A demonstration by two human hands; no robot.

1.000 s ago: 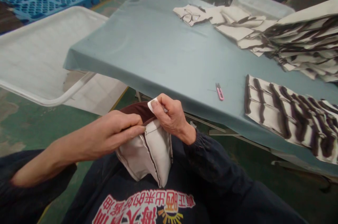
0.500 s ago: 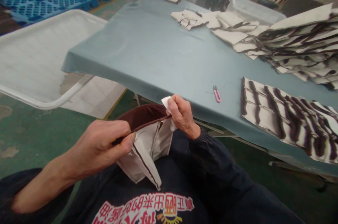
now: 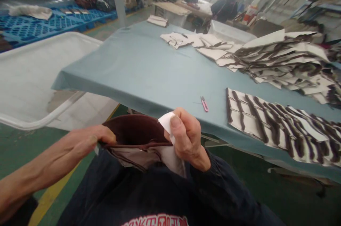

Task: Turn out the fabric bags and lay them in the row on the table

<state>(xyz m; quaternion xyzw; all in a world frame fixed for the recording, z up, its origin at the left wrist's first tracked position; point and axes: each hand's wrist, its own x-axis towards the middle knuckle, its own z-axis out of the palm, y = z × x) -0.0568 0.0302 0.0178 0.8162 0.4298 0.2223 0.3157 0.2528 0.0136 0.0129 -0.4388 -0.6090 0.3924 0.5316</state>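
A brown and off-white fabric piece (image 3: 135,130) is stretched between my two hands in front of my dark top. My left hand (image 3: 99,135) is closed on its left end, with the fingertips partly hidden by the cloth. At the other end, my right hand (image 3: 186,137) grips the fabric together with a small white piece (image 3: 166,122) that sticks out beside the thumb. The brown side of the fabric faces up and bows away from me; the pale side hangs below. Pink thread snips (image 3: 204,104) lie on the table near its front edge.
The blue-green table (image 3: 128,62) bears a row of overlapping striped fabric pieces (image 3: 253,116) at right and a large heap (image 3: 287,59) behind. Glasses (image 3: 174,41) rest on pale cloth. A white tub (image 3: 39,73) stands at left. A person (image 3: 225,5) is in the background.
The view has tilted up, showing more of the room. My hands have moved farther apart, pulling the fabric wider, and its pale flap no longer hangs out toward the lower middle.
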